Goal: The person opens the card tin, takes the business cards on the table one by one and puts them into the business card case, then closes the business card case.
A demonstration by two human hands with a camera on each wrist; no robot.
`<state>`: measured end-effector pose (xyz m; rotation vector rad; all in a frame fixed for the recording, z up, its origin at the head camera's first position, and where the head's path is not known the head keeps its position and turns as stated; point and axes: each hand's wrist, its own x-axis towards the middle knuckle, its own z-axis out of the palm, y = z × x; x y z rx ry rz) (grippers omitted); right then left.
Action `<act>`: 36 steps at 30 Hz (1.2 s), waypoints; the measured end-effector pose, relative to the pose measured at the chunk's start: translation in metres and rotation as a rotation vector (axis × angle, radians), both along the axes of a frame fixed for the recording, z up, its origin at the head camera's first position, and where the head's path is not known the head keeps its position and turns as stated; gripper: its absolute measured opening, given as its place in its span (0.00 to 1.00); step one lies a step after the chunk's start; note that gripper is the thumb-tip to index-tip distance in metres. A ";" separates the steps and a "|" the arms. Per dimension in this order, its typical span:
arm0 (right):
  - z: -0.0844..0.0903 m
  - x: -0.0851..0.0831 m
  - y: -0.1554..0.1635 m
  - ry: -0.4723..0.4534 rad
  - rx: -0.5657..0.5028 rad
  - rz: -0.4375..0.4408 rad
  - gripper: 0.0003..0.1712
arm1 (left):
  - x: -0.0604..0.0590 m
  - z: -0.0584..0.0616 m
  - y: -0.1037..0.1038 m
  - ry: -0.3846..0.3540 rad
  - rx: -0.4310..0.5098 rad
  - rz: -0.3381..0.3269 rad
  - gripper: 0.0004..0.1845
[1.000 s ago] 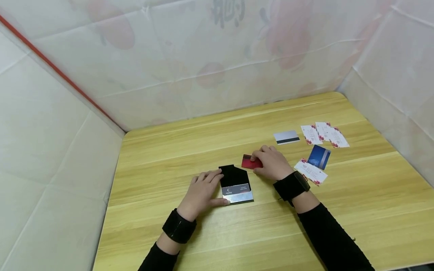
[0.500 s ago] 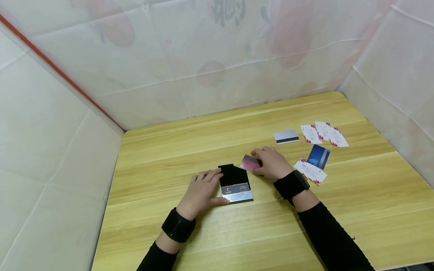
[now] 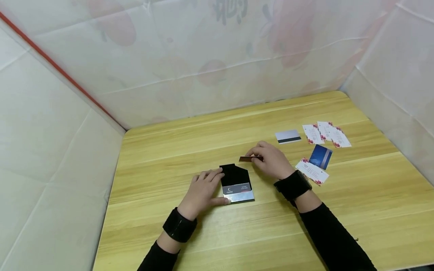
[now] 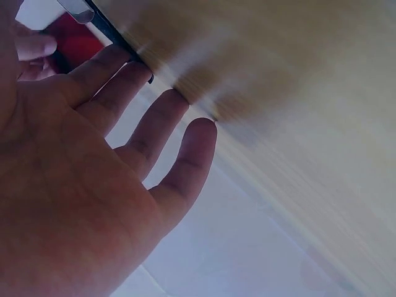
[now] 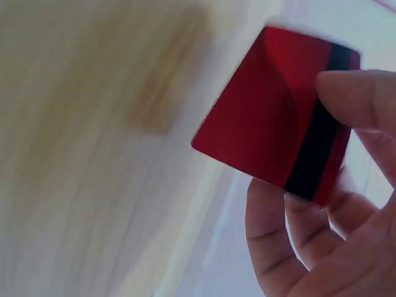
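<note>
In the head view my left hand point(image 3: 202, 191) rests at the left side of a black and silver card holder point(image 3: 235, 176), which lies with its flap spread on the table. The thumb touches its near edge and a fingertip touches near the far left corner. The fingers look fairly straight in the left wrist view. My right hand point(image 3: 272, 161) pinches a red card point(image 5: 253, 111) with a black stripe, thumb on the striped face. That card is lifted and tilted nearly edge-on to the head view, just beyond the holder. A grey card with white print sits in the holder's silver pocket.
Past the right hand lies a silver card point(image 3: 288, 136) with a black stripe. Farther right are several white floral cards point(image 3: 340, 137), a blue card point(image 3: 318, 155) and another white floral card point(image 3: 312, 171) touching it. Fabric walls point(image 3: 217, 75) border the wooden table point(image 3: 169, 158).
My right hand has raised the red card from near the table and turned it until it appears edge-on. The left hand and the card holder have stayed in place.
</note>
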<state>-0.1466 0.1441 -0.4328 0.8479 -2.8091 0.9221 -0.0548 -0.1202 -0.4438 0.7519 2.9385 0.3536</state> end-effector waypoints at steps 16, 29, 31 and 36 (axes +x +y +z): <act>0.013 0.003 -0.004 0.071 -0.223 0.082 0.16 | -0.001 0.000 0.001 -0.008 -0.009 -0.001 0.48; 0.018 0.003 -0.005 0.099 -0.272 0.100 0.20 | -0.001 0.001 0.001 -0.005 0.000 0.001 0.48; 0.017 0.003 -0.005 0.077 -0.273 0.096 0.26 | -0.001 0.002 0.001 -0.006 0.001 0.001 0.48; 0.018 0.003 -0.005 0.048 -0.268 0.083 0.35 | 0.000 0.003 0.002 -0.012 0.000 0.003 0.47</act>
